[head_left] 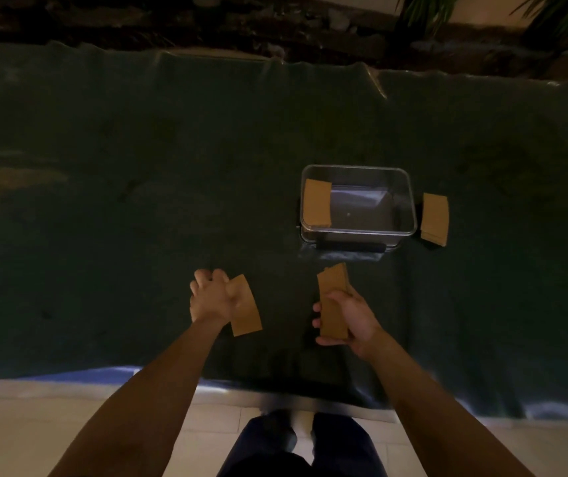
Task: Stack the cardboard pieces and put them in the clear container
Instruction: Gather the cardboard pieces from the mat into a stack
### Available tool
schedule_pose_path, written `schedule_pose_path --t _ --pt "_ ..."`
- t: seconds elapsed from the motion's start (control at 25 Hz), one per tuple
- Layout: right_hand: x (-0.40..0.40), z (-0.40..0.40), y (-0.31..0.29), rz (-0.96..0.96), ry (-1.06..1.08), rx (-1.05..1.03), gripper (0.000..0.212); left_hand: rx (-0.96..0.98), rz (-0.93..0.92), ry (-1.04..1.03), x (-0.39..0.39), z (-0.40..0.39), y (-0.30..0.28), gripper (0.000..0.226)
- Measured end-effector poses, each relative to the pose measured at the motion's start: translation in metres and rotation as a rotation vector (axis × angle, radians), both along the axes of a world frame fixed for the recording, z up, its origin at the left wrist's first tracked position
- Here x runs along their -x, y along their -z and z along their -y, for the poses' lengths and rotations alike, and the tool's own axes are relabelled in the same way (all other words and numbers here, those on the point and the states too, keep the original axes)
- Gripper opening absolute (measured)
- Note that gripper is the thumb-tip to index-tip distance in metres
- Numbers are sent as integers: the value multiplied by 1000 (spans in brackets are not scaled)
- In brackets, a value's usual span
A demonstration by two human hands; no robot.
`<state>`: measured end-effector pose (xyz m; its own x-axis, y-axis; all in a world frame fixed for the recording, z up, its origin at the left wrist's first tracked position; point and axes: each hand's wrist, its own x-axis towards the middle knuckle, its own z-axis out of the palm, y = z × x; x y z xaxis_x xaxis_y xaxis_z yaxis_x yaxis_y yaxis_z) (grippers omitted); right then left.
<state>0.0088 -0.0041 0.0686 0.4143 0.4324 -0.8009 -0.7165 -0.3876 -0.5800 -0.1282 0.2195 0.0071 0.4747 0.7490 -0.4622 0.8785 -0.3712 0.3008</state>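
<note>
I am holding a small stack of cardboard pieces (333, 306) in my right hand (355, 320), fingers wrapped round its long edges near the lower end, so most of the stack is sticking out ahead of my grip toward the clear container (410, 201). My left hand (211, 297) is closing on a single cardboard piece (246, 306) by its upper left corner; the rest of it is hanging down to the right of my wrist.

These pieces are looking light, thin and fairly stiff, so I judge they will be sliding over one another easily. Pinching across the long edges near the middle should be keeping a stack square; a corner hold like my left one is letting the piece swing.

The container is sitting on the dark cloth-covered surface (138, 218), just beyond my right hand, with one stack (317, 203) already lying inside against its left wall. Another stack (434, 218) is lying on the cloth just beside the container's right wall.
</note>
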Motion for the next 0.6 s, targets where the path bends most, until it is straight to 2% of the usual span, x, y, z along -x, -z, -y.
schedule_pose_path --t 0.08,0.16,0.24,0.32,0.4,0.6 --pt "1 0 -3 4 -1 -22 9 234 177 -74 -7 -6 -13 11" --pt "0 -1 -4 30 -35 -8 20 548 360 -120 -17 -4 -31 7" --pt "1 -2 -6 28 -104 3 42 757 478 -119 -30 9 -50 10" --pt "5 -4 -8 -36 -131 -35 53 823 547 -92 -42 26 -61 10" --pt "9 -3 -8 -76 -121 -106 54 827 599 -85 -53 40 -65 9" --pt "10 4 -12 -31 -117 -148 37 722 659 -16 -62 61 -69 8"
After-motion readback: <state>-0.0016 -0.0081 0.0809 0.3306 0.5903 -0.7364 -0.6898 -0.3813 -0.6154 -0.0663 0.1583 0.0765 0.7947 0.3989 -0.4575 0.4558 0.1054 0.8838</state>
